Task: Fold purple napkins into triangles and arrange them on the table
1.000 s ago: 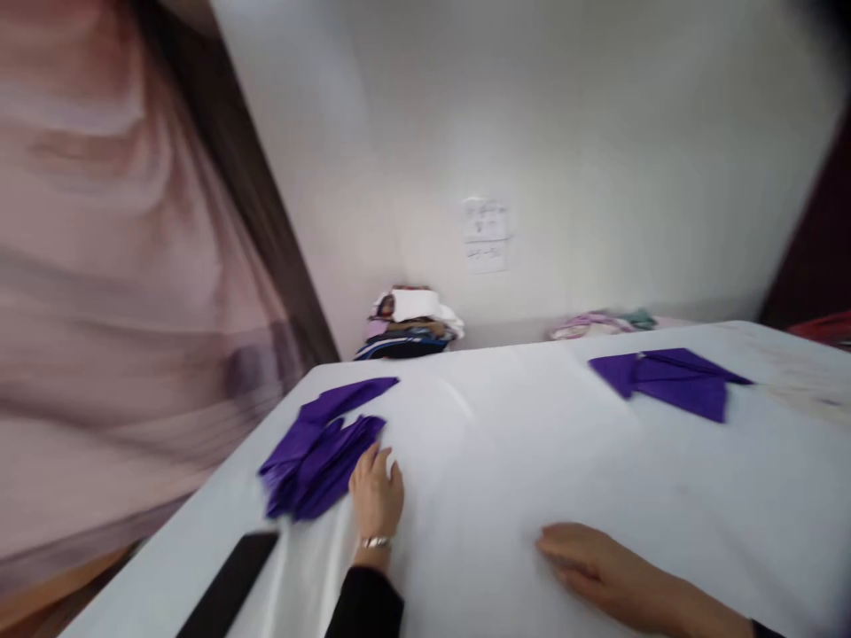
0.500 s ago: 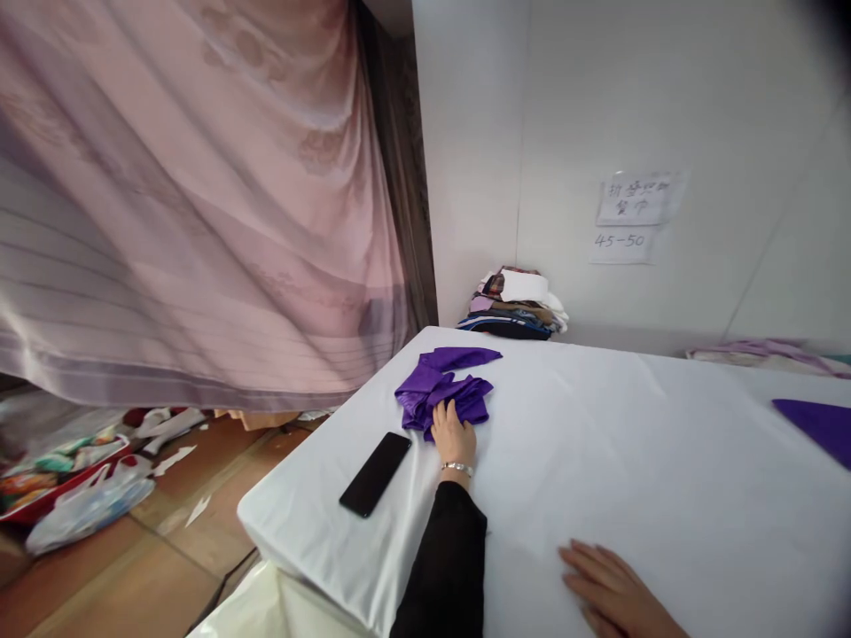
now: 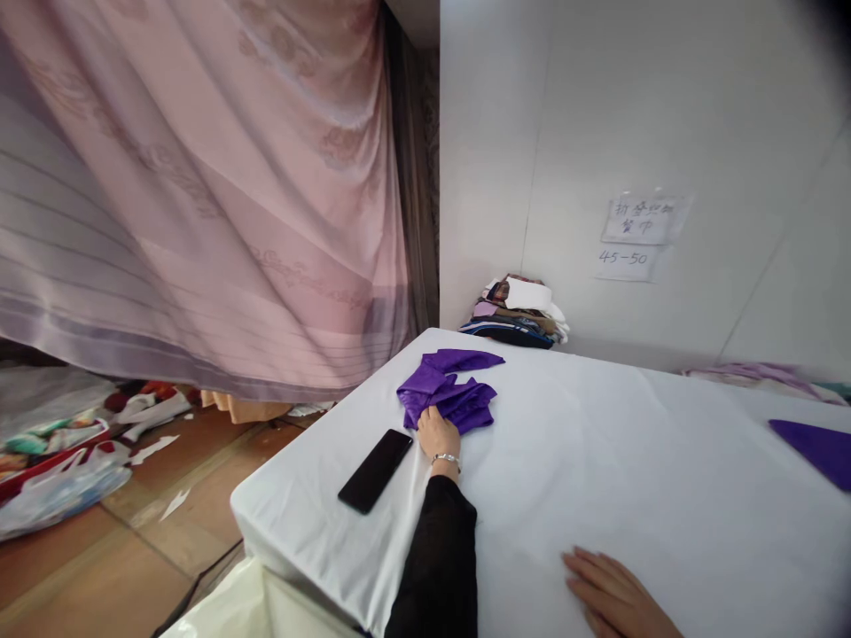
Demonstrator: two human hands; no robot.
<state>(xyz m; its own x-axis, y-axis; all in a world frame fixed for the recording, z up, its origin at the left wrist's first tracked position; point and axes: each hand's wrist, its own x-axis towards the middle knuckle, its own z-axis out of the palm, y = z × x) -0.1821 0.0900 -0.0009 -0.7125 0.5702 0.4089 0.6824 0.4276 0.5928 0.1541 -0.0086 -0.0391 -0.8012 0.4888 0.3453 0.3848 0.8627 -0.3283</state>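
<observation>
A crumpled purple cloth [image 3: 444, 385] lies near the far left of the white-covered table [image 3: 532, 478]. My left hand [image 3: 439, 436], with a bracelet at its wrist, is at the cloth's near edge, its fingers curled and closed on the fabric; the fingertips are partly hidden. A black phone [image 3: 376, 470] lies just left of that hand. My right hand [image 3: 615, 589] rests flat on the tabletop at the lower right, fingers stretched out and holding nothing.
Another purple cloth piece [image 3: 817, 450], flat and pointed, lies at the right. Folded clothes [image 3: 515, 312] are stacked behind the table against the wall. A pink curtain [image 3: 279, 195] hangs at the left, above a floor with plastic bags [image 3: 73, 492] and paper scraps.
My left hand has shifted slightly left along the cloth's near edge. My right hand stays flat on the table. The whole view has tilted and turned a little.
</observation>
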